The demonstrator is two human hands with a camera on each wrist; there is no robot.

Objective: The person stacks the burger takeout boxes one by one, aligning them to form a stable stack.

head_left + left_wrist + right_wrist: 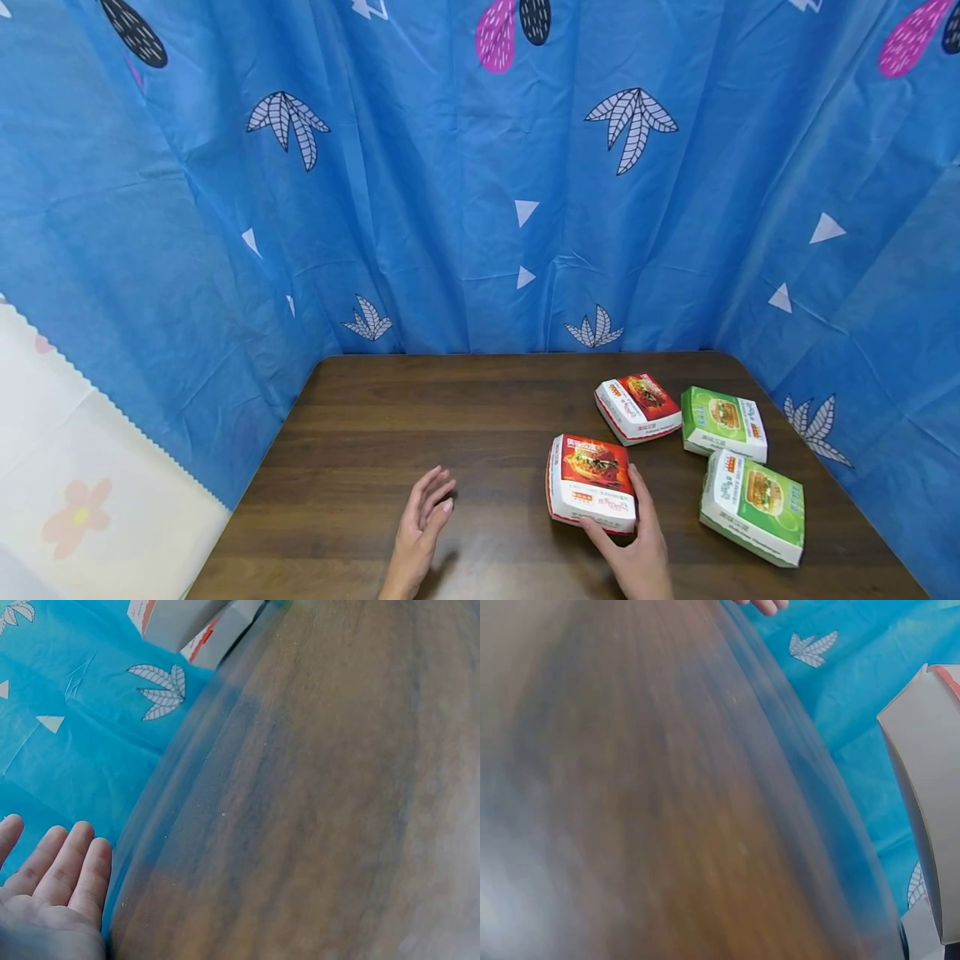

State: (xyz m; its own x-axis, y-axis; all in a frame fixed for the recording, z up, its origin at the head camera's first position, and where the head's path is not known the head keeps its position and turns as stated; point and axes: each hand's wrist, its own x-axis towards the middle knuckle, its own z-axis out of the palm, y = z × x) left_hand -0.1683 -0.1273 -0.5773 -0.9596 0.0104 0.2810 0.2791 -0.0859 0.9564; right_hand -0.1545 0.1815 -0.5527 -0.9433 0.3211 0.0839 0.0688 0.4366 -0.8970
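In the head view my right hand (pixel 640 550) grips a red and white burger box (pixel 592 483) between thumb and fingers, at its right and near sides. That box appears raised off the table; in the right wrist view the pale carton (pixel 922 787) hangs at the right edge, and the right fingers are out of that view. My left hand (pixel 422 527) is held over the table to the left of the box, holding nothing. Its fingers are relaxed and nearly straight, also in the left wrist view, where the left hand (pixel 60 889) shows at the lower left.
Behind the held box, a second red burger box (pixel 637 407) stands on the brown wooden table (pixel 390 417). Two green burger boxes, a farther one (pixel 724 421) and a nearer one (pixel 753 507), lie at the right. A blue patterned curtain (pixel 465 208) hangs around the table's back and sides.
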